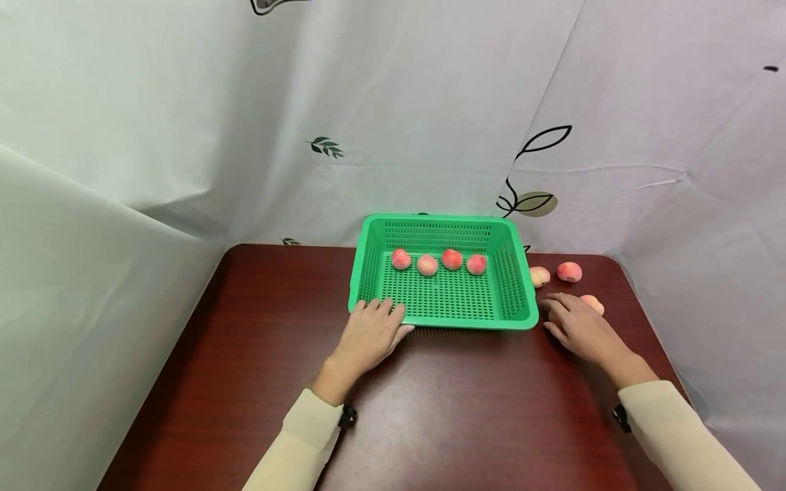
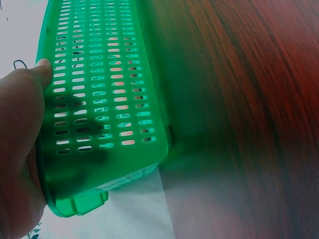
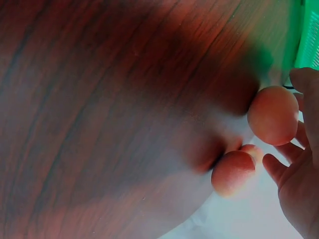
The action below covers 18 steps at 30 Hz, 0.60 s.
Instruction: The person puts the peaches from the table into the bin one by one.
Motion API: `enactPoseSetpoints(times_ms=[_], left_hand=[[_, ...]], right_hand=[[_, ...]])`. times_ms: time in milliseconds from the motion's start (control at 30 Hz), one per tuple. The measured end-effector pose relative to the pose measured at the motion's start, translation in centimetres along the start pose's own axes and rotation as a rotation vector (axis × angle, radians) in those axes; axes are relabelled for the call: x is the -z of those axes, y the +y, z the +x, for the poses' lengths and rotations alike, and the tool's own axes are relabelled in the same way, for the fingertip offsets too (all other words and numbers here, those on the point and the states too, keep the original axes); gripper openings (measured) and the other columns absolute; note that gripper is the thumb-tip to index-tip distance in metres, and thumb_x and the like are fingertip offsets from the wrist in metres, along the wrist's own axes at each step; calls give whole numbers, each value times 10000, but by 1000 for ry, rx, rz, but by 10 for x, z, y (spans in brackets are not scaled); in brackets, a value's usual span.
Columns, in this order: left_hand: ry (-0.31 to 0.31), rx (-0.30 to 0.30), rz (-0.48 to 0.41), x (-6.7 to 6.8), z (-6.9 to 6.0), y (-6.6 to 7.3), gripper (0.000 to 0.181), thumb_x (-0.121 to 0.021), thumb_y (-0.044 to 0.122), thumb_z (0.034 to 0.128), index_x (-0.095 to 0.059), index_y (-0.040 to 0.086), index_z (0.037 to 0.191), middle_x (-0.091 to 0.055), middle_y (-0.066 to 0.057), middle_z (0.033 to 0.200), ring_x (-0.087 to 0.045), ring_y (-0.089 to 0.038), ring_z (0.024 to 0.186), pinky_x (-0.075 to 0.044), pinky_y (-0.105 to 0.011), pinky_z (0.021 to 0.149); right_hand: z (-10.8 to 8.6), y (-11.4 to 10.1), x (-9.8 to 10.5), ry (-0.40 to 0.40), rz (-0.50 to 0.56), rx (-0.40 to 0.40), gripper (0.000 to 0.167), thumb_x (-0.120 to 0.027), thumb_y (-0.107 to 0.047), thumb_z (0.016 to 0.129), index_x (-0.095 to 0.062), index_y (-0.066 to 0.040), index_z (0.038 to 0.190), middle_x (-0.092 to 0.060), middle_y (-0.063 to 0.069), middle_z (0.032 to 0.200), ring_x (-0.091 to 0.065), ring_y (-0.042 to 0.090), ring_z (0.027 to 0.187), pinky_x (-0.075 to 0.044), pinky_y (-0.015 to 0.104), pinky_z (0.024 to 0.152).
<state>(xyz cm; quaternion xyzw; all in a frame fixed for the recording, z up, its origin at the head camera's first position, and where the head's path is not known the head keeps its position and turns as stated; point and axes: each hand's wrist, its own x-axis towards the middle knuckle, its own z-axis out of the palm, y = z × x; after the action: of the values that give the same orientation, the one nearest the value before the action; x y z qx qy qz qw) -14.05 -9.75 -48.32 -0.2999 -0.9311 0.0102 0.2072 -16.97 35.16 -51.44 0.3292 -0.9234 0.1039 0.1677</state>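
A green plastic basket (image 1: 436, 320) stands near the back of the table. Several pink-red peaches (image 1: 452, 259) lie inside it. My left hand (image 1: 371, 334) grips its near rim at the left, fingers over the edge and thumb (image 2: 45, 72) outside the perforated wall. To the right of the basket, my right hand (image 1: 580, 331) is low over the table among loose peaches (image 1: 569, 272). In the right wrist view, a peach (image 3: 273, 115) is close in front of its spread fingers (image 3: 275, 167); firm contact cannot be made out. Another peach (image 3: 233, 173) lies beside that hand.
A dark red-brown wooden table (image 1: 448, 409) carries everything. Pale patterned cloth (image 1: 393, 123) hangs behind it and along both sides. One pale peach (image 1: 540, 276) lies close to the basket's right wall.
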Motion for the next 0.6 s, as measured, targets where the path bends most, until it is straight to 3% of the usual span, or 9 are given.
enactPoseSetpoints(times_ms=[600], left_hand=[[-11, 7, -8, -1, 0, 0, 415, -559, 521, 1029, -537, 120, 927, -513, -28, 781, -520, -241, 676, -316, -332, 609]], right_hand=[[0, 6, -10, 9, 28, 52, 390, -828, 70, 735, -651, 55, 1082, -656, 227, 1070, -646, 396, 970, -523, 566, 854]])
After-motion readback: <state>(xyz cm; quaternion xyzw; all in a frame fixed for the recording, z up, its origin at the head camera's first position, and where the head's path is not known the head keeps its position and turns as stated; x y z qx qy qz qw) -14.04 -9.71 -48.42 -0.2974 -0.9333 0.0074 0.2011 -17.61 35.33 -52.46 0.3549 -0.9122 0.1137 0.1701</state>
